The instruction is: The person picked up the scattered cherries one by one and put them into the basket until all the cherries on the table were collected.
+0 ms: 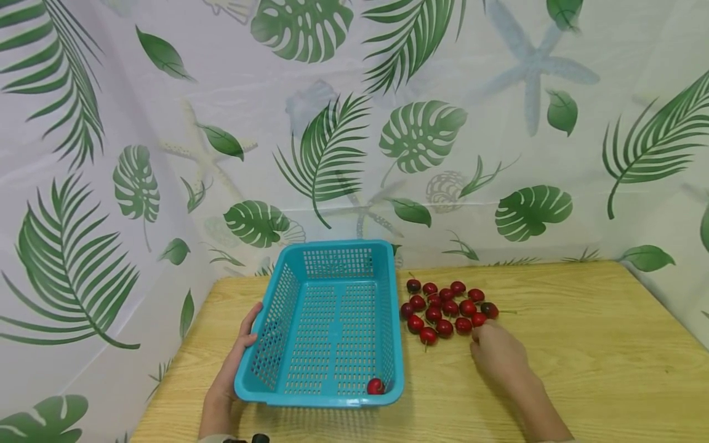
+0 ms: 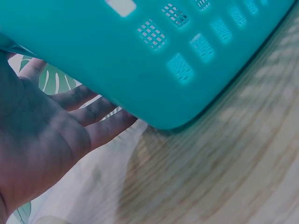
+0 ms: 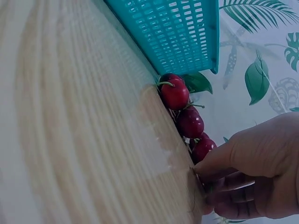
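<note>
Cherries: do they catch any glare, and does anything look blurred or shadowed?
Head view: small highlights on the cherries, faint shadow before the turquoise basket; left wrist view: wood-grain tabletop blurred; right wrist view: cherries glint, tabletop blurred.

Left hand [image 1: 229, 369]: bare, palm creases showing
Right hand [image 1: 500, 352]: bare
Forearms [image 1: 543, 409]: bare above the sleeves
Left sleeve [image 1: 215, 439]: pale edge, mostly cropped
Right sleeve [image 1: 560, 440]: pale, a thin sliver
Black piece [image 1: 260, 438]: small, rounded, by the left sleeve; too cropped to identify
</note>
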`<state>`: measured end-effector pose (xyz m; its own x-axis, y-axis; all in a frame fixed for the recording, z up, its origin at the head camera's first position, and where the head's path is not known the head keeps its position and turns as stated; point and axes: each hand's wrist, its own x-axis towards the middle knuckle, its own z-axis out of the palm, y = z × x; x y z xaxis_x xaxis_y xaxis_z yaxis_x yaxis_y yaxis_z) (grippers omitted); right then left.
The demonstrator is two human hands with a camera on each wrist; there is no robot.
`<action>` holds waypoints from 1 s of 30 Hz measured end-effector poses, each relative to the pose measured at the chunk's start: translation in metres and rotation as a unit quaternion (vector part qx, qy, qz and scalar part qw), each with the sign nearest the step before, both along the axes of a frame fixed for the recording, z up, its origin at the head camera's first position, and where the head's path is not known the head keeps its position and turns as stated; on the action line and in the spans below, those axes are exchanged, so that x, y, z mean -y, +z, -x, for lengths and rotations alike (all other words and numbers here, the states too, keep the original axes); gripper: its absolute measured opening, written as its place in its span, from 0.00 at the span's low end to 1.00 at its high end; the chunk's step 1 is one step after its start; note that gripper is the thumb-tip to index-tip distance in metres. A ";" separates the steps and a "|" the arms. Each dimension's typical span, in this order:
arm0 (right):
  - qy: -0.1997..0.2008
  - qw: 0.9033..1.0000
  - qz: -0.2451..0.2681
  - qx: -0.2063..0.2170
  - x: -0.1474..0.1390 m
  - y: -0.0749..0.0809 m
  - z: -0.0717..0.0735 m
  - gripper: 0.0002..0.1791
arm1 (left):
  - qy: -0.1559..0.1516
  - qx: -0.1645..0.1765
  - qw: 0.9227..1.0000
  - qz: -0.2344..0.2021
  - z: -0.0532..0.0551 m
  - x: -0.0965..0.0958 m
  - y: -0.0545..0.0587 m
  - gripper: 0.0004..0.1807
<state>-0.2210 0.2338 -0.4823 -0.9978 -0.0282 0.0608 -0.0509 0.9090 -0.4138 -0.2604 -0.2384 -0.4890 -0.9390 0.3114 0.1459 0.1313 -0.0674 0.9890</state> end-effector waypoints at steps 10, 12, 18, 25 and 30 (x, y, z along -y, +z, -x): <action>-0.019 0.997 0.059 -0.052 -0.010 0.008 0.000 0.08 | 0.002 0.005 1.000 0.008 0.003 -0.001 -0.002 0.36; -0.017 0.995 0.075 -0.067 -0.009 0.012 0.000 0.09 | 0.002 0.005 1.000 0.008 0.003 -0.001 -0.002 0.36; -0.011 0.989 0.095 -0.113 0.002 0.024 -0.002 0.09 | 0.001 0.007 1.000 0.000 0.003 -0.001 -0.001 0.36; 0.012 0.981 0.114 -0.154 0.024 0.036 -0.007 0.06 | -0.023 -0.034 0.999 -0.003 0.006 0.003 -0.003 0.37; 0.037 0.973 0.131 -0.188 0.044 0.045 -0.013 0.05 | -0.023 -0.041 0.999 -0.002 0.006 0.006 -0.004 0.36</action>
